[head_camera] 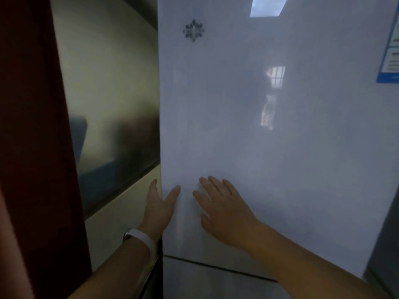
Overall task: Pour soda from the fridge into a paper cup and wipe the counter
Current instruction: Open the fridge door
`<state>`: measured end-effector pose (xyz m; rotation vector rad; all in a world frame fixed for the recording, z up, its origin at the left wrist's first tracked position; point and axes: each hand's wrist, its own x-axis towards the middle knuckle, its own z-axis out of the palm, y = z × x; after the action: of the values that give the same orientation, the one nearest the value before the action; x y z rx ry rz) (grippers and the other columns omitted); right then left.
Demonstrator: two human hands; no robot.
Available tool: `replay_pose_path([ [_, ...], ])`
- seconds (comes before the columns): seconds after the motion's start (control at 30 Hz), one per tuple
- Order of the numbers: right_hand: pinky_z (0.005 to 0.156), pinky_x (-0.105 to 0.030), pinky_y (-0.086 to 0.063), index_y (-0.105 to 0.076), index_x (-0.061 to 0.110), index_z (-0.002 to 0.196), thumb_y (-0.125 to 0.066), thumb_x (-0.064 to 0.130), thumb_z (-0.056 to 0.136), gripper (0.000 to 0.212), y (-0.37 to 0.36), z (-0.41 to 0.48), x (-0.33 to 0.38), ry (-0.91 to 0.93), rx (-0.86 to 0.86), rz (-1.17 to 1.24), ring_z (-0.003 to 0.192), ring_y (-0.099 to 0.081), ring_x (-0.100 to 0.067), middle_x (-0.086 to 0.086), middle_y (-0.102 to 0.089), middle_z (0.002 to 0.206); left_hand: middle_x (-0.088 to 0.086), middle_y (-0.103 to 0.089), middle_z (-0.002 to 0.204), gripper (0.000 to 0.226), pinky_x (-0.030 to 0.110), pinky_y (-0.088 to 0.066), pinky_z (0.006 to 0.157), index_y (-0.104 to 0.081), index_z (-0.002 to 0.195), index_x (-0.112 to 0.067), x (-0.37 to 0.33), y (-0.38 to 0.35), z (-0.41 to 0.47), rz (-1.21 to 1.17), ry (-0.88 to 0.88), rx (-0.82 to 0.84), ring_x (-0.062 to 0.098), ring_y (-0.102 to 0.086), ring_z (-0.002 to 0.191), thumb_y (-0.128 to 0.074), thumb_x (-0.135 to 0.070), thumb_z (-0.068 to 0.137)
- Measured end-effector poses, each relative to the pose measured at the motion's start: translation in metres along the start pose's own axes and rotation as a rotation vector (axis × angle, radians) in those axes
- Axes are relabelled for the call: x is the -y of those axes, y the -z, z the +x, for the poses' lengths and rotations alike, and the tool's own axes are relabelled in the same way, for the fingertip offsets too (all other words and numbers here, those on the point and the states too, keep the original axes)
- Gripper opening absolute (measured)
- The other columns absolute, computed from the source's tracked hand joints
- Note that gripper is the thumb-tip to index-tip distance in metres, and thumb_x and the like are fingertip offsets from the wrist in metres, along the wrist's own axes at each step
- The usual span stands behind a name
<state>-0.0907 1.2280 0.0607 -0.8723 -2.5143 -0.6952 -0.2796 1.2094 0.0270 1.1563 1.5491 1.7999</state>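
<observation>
Fridge door (269, 152) is seen shut, right hand (224, 210) pressed flat on it, left hand (158, 207) splayed straight-fingered over its edge. Opening or just-closed can't be told tbh.

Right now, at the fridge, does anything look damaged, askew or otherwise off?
Nothing stands out. The white fridge door shows no dent or spill, only reflections. The left hand straddles its left edge; the right hand lies flat on its front. The picture is soft, so fine marks could escape.
</observation>
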Motion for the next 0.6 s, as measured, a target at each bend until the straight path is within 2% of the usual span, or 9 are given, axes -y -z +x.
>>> replay_pose_path([
  [0.03,0.103,-0.057,-0.043,-0.061,0.018,0.128,-0.077,0.037,0.066,0.068,-0.006,0.005,-0.004,0.015,-0.013,-0.023,0.13,-0.052,-0.034,-0.016,-0.053,0.142,-0.014,-0.05,0.118,0.057,0.026,-0.05,0.075,-0.034,0.14,-0.024,-0.002,-0.003,0.004,0.002,-0.022,-0.007,0.004,-0.056,0.093,-0.063,-0.037,0.092],
  [0.07,0.106,-0.06,-0.039,-0.058,0.018,0.132,-0.076,0.037,0.067,0.07,-0.011,0.009,-0.007,0.03,-0.025,-0.04,0.134,-0.046,-0.035,-0.016,-0.048,0.147,-0.015,-0.055,0.115,0.049,0.022,-0.05,0.071,-0.039,0.132,-0.027,-0.001,-0.004,0.009,0.009,-0.035,-0.012,0.001,-0.058,0.09,-0.063,-0.04,0.091],
  [0.17,0.113,-0.062,-0.025,-0.048,0.019,0.141,-0.068,0.038,0.073,0.072,-0.029,0.02,-0.013,0.05,-0.074,-0.069,0.143,-0.031,-0.036,-0.016,-0.034,0.156,-0.004,-0.06,0.123,0.049,0.029,-0.055,0.078,-0.045,0.129,-0.028,0.006,-0.009,0.019,0.033,-0.033,-0.036,0.008,-0.063,0.101,-0.061,-0.051,0.089],
  [0.27,0.117,-0.058,-0.017,-0.047,0.019,0.143,-0.065,0.034,0.075,0.072,-0.046,0.025,-0.022,0.068,-0.15,-0.08,0.146,-0.026,-0.035,-0.015,-0.03,0.158,-0.009,-0.06,0.116,0.044,0.022,-0.051,0.072,-0.046,0.13,-0.024,0.014,-0.012,0.022,0.042,-0.023,-0.055,0.005,-0.062,0.098,-0.056,-0.047,0.093],
  [0.37,0.119,-0.054,-0.014,-0.05,0.017,0.142,-0.061,0.03,0.078,0.066,-0.057,0.027,-0.027,0.092,-0.246,-0.105,0.146,-0.028,-0.033,-0.013,-0.031,0.158,-0.007,-0.062,0.117,0.052,0.029,-0.054,0.077,-0.049,0.128,-0.025,0.019,-0.01,0.024,0.089,0.009,-0.067,0.008,-0.063,0.099,-0.056,-0.058,0.089],
  [0.47,0.121,-0.053,-0.011,-0.052,0.018,0.14,-0.058,0.03,0.08,0.062,-0.064,0.031,-0.025,0.097,-0.314,-0.12,0.147,-0.027,-0.032,-0.011,-0.032,0.158,-0.008,-0.065,0.115,0.074,0.04,-0.057,0.083,-0.051,0.125,-0.026,0.026,-0.006,0.028,0.163,0.03,-0.067,0.011,-0.066,0.098,-0.052,-0.08,0.074],
  [0.6,0.121,-0.052,-0.007,-0.052,0.019,0.141,-0.056,0.027,0.08,0.062,-0.069,0.032,-0.023,0.076,-0.355,-0.119,0.149,-0.022,-0.03,-0.01,-0.029,0.159,-0.008,-0.062,0.114,0.08,0.04,-0.057,0.083,-0.048,0.125,-0.026,0.025,-0.007,0.026,0.188,0.03,-0.041,0.012,-0.064,0.099,-0.047,-0.084,0.07],
])
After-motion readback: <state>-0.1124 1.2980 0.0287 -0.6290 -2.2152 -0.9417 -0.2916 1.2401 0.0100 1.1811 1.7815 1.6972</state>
